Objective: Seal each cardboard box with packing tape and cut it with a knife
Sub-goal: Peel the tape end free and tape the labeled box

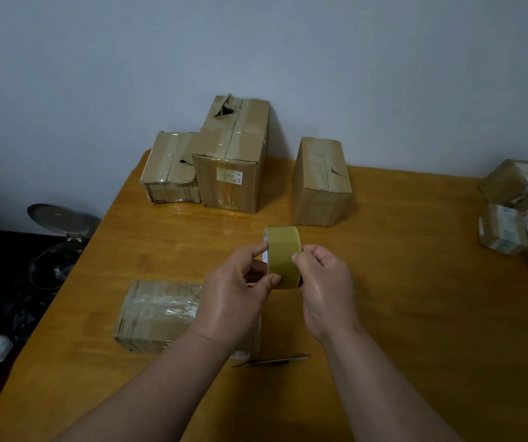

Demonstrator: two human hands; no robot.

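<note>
Tape (283, 256) is held up on edge above the table (399, 282) by both hands, just in front of the person. The roll is pinched by the left hand (234, 301) at its left rim, thumb low on the outer band, and steadied by the right hand (326, 285), whose thumb and fingers press on the right side; both grips are closed on the roll.

The step in hand appears to be the finding of the loose end. It would be done best if the roll were turned slowly under a fingernail until the ridge is felt, and the end then lifted squarely so that the strip is not split lengthwise.

The flat box (157, 314) to be sealed lies just below the left wrist, its top covered in glossy, wrinkled film. The knife (272, 359), thin and dark, lies on the table just beside that box, near the forearms.

The tape is a smooth yellowish-brown band on a pale core. Three upright boxes (234, 161) stand at the far edge: dull brown cardboard, dented, torn at a corner, partly taped. The table is glossy orange-brown wood. More small boxes with white labels (524, 215) are heaped at the right.
</note>
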